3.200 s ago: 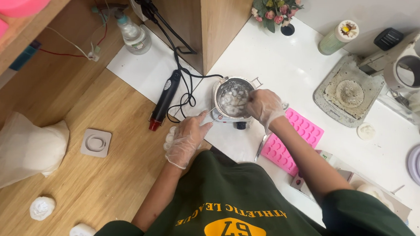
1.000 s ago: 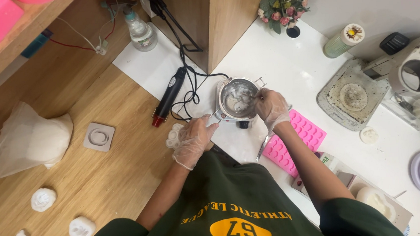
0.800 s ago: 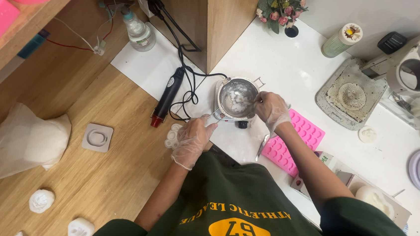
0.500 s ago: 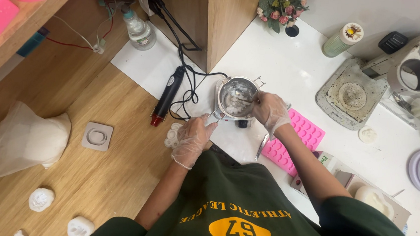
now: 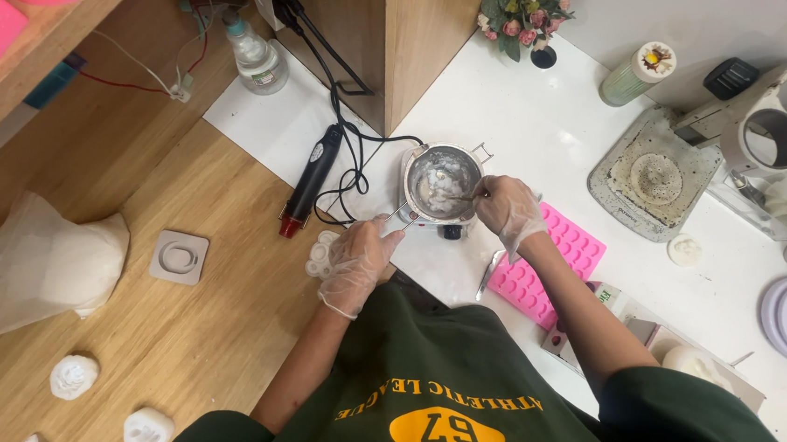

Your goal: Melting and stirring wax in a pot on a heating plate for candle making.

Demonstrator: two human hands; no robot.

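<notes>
Head view: right hand [image 5: 507, 210], pinching a stirrer, has swept round in the metal pot [image 5: 439, 185] while left hand [image 5: 357, 262] still pinches its handle.

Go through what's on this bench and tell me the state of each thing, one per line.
Metal pot: upright, whitish lumpy material inside.
Left hand: gloved, gripping the pot's handle.
Right hand: gloved, holding a stirrer in the pot.
Heat gun: lying flat, cord attached.
Pink mould: flat, cavities look empty.
Spray bottle: upright, capped.
Plastic bag: slumped, holding white material.
</notes>
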